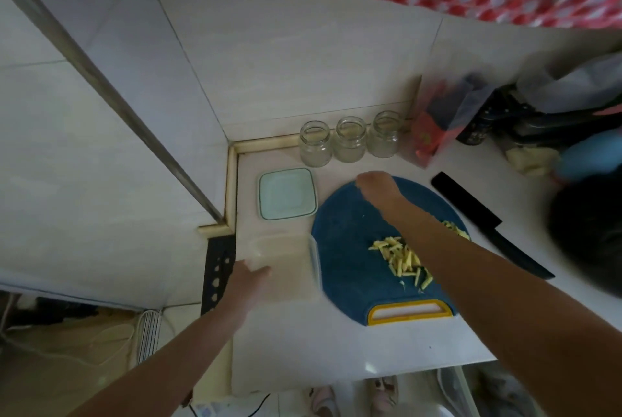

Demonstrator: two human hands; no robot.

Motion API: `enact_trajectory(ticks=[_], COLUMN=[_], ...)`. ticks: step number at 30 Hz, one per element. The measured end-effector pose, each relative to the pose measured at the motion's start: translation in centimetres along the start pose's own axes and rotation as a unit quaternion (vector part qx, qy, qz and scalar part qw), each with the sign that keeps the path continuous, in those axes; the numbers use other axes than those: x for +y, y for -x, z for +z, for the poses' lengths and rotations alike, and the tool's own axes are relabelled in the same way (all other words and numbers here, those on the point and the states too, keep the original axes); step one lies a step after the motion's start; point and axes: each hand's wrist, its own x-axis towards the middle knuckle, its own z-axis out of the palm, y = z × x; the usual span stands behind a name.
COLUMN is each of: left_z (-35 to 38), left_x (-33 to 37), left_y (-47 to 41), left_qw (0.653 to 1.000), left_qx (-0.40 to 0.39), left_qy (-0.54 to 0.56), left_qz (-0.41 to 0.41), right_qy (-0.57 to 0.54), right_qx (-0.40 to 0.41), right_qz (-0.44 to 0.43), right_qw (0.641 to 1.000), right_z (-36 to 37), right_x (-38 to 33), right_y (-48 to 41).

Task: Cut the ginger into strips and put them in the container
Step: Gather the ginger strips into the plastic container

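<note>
Yellow ginger strips (400,258) lie in a loose pile on the round blue cutting board (343,241), partly hidden under my right forearm. My right hand (378,189) rests knuckles-up on the board's far edge, fingers curled; whether it holds anything is hidden. My left hand (249,282) touches the near left side of a clear plastic container (282,265) standing against the board's left edge. Its pale green lid (286,194) lies behind it. A black knife (484,225) lies on the counter to the right of the board.
Three glass jars (348,139) stand in a row against the back wall. Bags and dark cookware (538,120) crowd the right side. The white counter's left edge drops to the floor just beside the container.
</note>
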Motion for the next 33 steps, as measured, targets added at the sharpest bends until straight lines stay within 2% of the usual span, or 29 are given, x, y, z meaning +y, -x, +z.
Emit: enact_trajectory(ticks=[2,4,6,8,9,10,12,14,17,21,25,30,33], left_z=[0.3,0.7,1.4,2.4,2.9,3.5,4.5,5.0,5.1,5.1,5.1,5.2,5.4], left_x=[0.9,1.4,1.7,2.1,2.2,2.5,2.8,3.2,3.5,3.2,2.9,2.4,2.1], left_y=[0.2,0.5,1.1,2.3,2.6,3.0,3.3,3.3,3.6,4.1,4.1,4.5,4.4], left_qw=[0.999,0.997,0.986,0.946,0.918,0.892,0.868,0.882,0.914,0.913,0.921,0.935,0.937], left_qx=[-0.015,-0.014,0.014,0.047,0.048,0.031,-0.03,-0.085,-0.105,-0.106,-0.1,-0.084,-0.081], left_qy=[-0.027,-0.071,-0.162,-0.3,-0.352,-0.39,-0.426,-0.397,-0.321,-0.314,-0.285,-0.242,-0.234], left_qz=[-0.009,-0.016,0.017,0.111,0.176,0.226,0.254,0.239,0.224,0.238,0.245,0.247,0.245], right_qy=[-0.028,-0.055,-0.081,-0.104,-0.045,-0.048,-0.055,-0.095,-0.158,-0.211,-0.363,-0.472,-0.481], right_qx=[0.039,0.114,0.122,0.121,0.099,0.1,0.079,0.065,0.08,0.09,0.095,0.058,0.084], right_qz=[0.034,0.01,0.09,0.19,0.205,0.217,0.234,0.248,0.259,0.275,0.306,0.258,0.212], right_qw=[0.998,0.992,0.985,0.969,0.973,0.97,0.968,0.962,0.95,0.934,0.875,0.841,0.847], right_z=[-2.4,-4.1,-6.3,-7.4,-7.8,-7.8,-7.9,-7.8,-7.6,-7.8,-7.6,-6.7,-7.0], right_x=[3.0,6.6,9.5,13.1,14.4,15.2,16.8,17.3,17.5,17.2,17.3,17.3,17.2], right_y=[1.0,2.6,4.4,5.5,5.9,6.7,7.4,7.5,6.8,6.3,6.5,7.0,7.1])
